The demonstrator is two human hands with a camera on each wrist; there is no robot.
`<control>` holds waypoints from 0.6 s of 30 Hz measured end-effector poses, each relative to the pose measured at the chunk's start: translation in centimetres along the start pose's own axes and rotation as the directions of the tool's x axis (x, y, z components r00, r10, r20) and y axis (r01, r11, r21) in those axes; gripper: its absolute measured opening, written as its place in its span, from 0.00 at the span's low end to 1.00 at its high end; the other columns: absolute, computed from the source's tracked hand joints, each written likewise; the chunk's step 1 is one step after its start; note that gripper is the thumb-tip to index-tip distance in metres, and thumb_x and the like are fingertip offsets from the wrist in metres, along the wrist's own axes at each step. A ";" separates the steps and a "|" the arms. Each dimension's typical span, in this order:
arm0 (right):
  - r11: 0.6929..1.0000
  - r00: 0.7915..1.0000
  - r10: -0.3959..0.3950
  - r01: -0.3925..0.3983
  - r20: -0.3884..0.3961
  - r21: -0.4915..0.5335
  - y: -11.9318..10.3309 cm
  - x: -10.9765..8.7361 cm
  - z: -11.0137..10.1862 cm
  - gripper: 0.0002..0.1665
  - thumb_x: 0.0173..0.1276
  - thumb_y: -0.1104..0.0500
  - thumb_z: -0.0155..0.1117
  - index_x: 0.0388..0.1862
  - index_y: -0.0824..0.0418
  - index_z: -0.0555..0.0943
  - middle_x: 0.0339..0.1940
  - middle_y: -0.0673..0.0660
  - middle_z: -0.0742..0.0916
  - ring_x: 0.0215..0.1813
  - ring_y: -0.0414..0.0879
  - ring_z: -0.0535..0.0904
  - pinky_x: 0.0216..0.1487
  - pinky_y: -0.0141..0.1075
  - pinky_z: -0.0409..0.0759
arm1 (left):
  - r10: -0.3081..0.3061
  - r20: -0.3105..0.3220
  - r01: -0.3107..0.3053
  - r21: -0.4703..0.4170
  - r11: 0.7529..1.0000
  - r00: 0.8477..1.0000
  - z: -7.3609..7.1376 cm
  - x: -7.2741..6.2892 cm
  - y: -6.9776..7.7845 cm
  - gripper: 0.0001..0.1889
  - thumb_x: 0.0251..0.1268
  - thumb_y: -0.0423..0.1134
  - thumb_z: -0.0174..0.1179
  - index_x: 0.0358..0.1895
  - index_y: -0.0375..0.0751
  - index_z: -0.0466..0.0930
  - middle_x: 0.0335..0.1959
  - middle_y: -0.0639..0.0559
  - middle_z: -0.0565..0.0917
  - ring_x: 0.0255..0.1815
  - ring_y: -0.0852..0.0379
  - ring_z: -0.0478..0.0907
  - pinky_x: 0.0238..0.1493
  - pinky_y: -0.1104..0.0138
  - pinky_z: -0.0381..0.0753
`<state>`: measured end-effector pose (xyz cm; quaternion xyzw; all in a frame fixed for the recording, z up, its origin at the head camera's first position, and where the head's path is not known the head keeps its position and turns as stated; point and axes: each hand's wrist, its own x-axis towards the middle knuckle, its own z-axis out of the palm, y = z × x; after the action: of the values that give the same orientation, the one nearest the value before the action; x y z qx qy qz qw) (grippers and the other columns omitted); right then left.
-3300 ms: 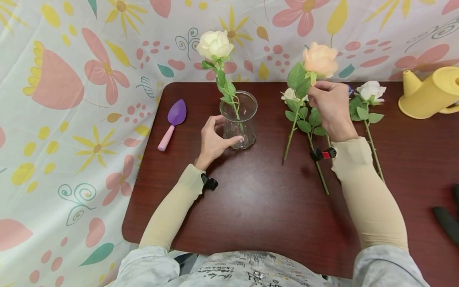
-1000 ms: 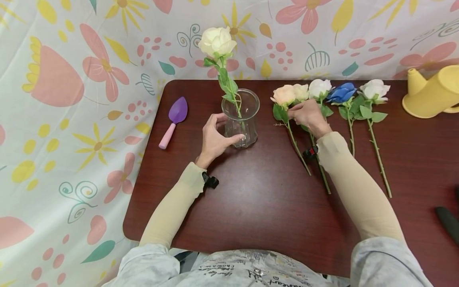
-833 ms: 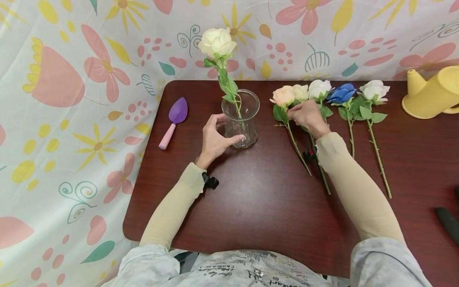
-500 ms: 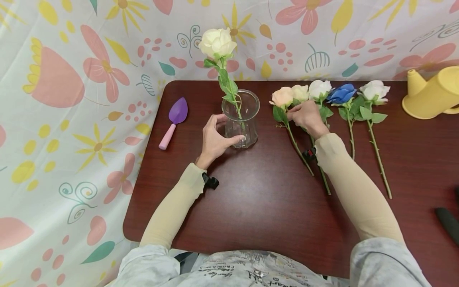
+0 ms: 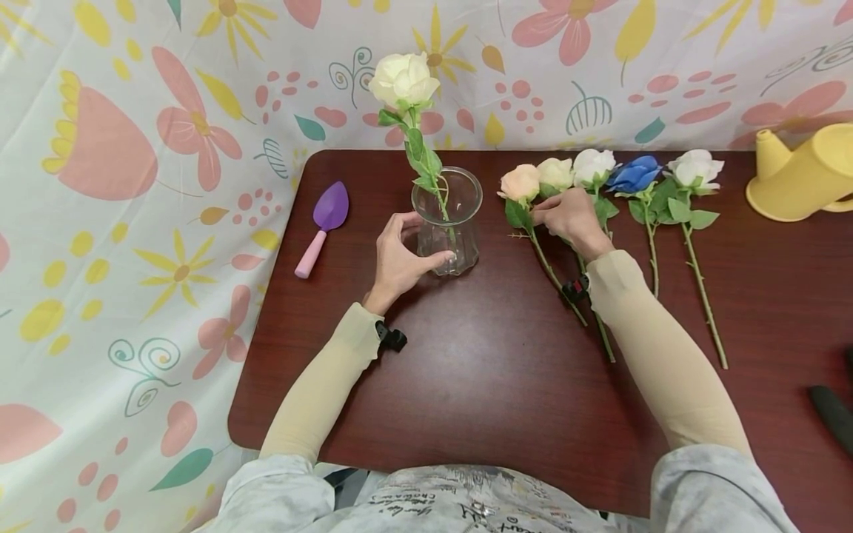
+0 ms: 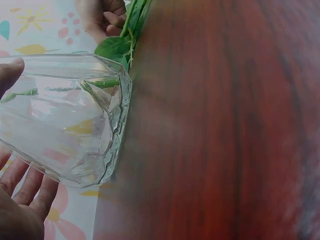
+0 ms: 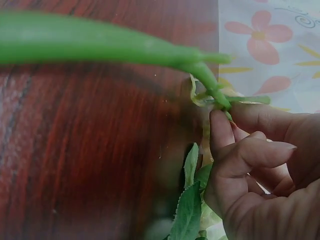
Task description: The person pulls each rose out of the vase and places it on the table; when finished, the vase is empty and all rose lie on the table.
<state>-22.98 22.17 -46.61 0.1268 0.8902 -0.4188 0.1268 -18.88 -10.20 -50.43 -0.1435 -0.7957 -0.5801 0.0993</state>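
Note:
My left hand (image 5: 398,255) holds the clear glass vase (image 5: 461,240) from its left side, thumb at the front and fingers behind. A cream rose (image 5: 403,80) stands in the vase, leaning left, its stem visible through the glass (image 6: 60,130) in the left wrist view. To the right, my right hand (image 5: 571,216) pinches the stem of a peach rose (image 5: 521,182) just below its leaves. That stem (image 7: 110,42) crosses close to the right wrist camera. The peach rose is at the left end of a row of roses, low over the table; the hand hides part of its neighbour.
Beside the peach rose lie a cream rose (image 5: 555,172), a white rose (image 5: 594,166), a blue rose (image 5: 635,175) and another white rose (image 5: 695,169). A yellow watering can (image 5: 793,178) stands at right, a purple trowel (image 5: 329,207) lies left. A black object (image 5: 829,414) sits at the right edge.
Earlier my right hand held the peach rose up; it has come down to the left of the row. Lately its head has shifted slightly left and its stem end right. The left hand stays put.

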 end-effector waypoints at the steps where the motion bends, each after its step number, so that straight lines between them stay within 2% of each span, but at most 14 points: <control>1: 1.000 1.000 -0.003 0.003 -0.007 -0.001 0.0 0.0 0.0 0.19 0.77 0.52 0.72 0.56 0.64 0.93 0.60 0.66 0.90 0.35 0.44 0.84 0.37 0.34 0.80 | 0.000 0.000 0.000 0.001 1.000 1.000 0.0 0.0 0.0 0.40 0.44 0.39 0.90 0.63 0.33 0.80 0.59 0.39 0.85 0.63 0.43 0.84 0.71 0.57 0.86; 8: 1.000 0.999 -0.030 0.030 -0.024 0.003 0.0 -0.2 -0.1 0.17 0.74 0.50 0.76 0.51 0.62 0.95 0.46 0.58 0.94 0.32 0.42 0.81 0.35 0.33 0.79 | 0.001 0.004 -0.001 0.004 1.000 1.000 0.1 -0.1 -0.1 0.41 0.44 0.40 0.90 0.63 0.35 0.80 0.60 0.40 0.85 0.64 0.44 0.84 0.72 0.59 0.86; 14: 0.999 0.999 -0.038 0.039 -0.038 0.023 -0.3 -0.6 -0.6 0.17 0.72 0.48 0.78 0.50 0.59 0.95 0.30 0.43 0.91 0.33 0.40 0.77 0.34 0.32 0.77 | 0.005 0.003 -0.005 0.005 1.000 1.000 0.1 -0.1 -0.2 0.41 0.44 0.40 0.90 0.64 0.35 0.80 0.60 0.40 0.85 0.64 0.44 0.84 0.71 0.59 0.86; 18: 0.997 0.999 -0.024 0.026 -0.030 0.066 -0.7 -1.0 -0.9 0.19 0.72 0.46 0.78 0.52 0.58 0.95 0.28 0.39 0.89 0.34 0.41 0.79 0.36 0.33 0.77 | 0.007 0.004 -0.007 0.004 1.000 1.000 0.1 -0.1 -0.2 0.41 0.44 0.39 0.90 0.63 0.35 0.80 0.60 0.40 0.85 0.64 0.44 0.84 0.71 0.57 0.86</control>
<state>-22.41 22.29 -45.25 0.1261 0.8790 -0.4479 0.1040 -18.85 -10.18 -50.64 -0.1473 -0.7965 -0.5779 0.1000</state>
